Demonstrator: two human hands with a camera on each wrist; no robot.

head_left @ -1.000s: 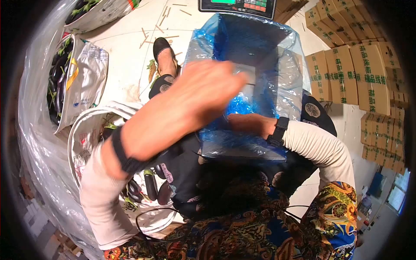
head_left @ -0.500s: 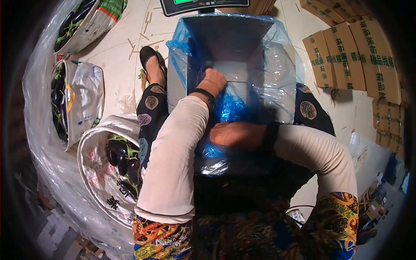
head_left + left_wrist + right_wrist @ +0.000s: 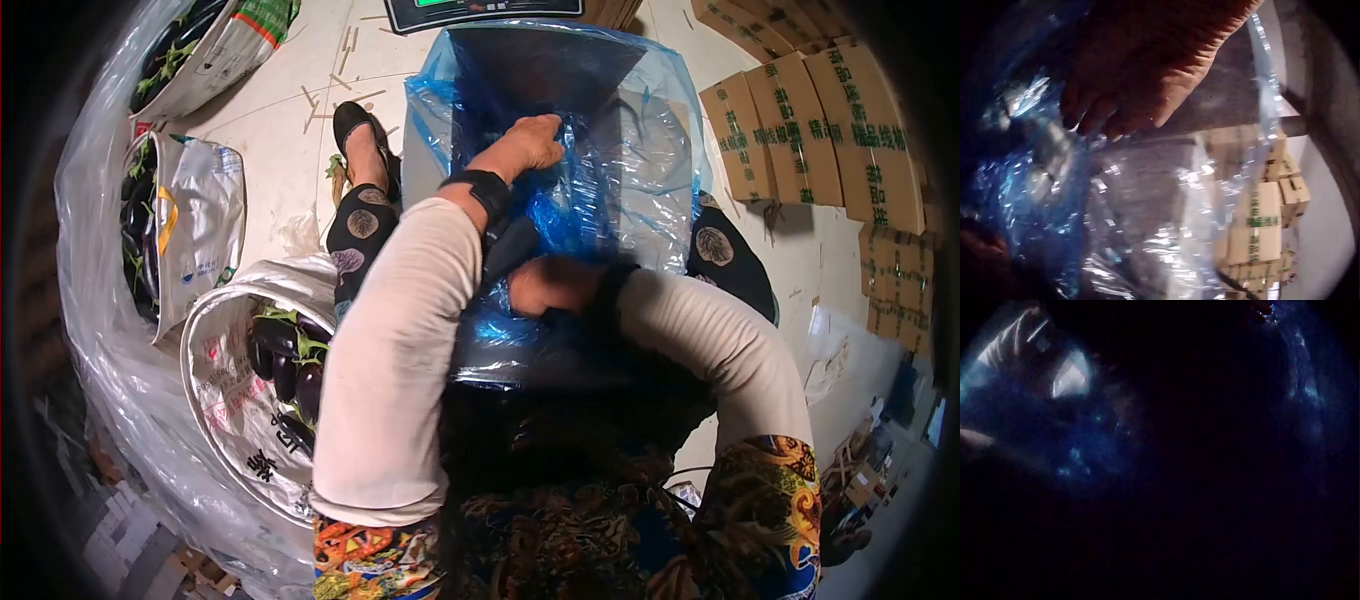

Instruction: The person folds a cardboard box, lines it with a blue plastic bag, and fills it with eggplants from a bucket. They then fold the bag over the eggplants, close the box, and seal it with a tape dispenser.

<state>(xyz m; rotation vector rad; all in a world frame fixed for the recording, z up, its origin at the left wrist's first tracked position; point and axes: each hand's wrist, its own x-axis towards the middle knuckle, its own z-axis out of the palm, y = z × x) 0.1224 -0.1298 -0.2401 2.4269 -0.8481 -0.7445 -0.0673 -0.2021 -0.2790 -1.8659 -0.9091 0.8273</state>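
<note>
Left hand [image 3: 528, 145] looks curled on film [image 3: 578, 195], just shifted farther up inside box [image 3: 545, 60]. Film's risen too, so probably less bunched under those fingers. Right hand [image 3: 550, 288] nearer body, film beside it, can't tell finger grip. Eggplants [image 3: 285, 350] well left.

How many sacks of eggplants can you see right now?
3. In the head view, one sack is at lower left, a second sack at middle left, a third sack at upper left. Others may be hidden outside it.
</note>
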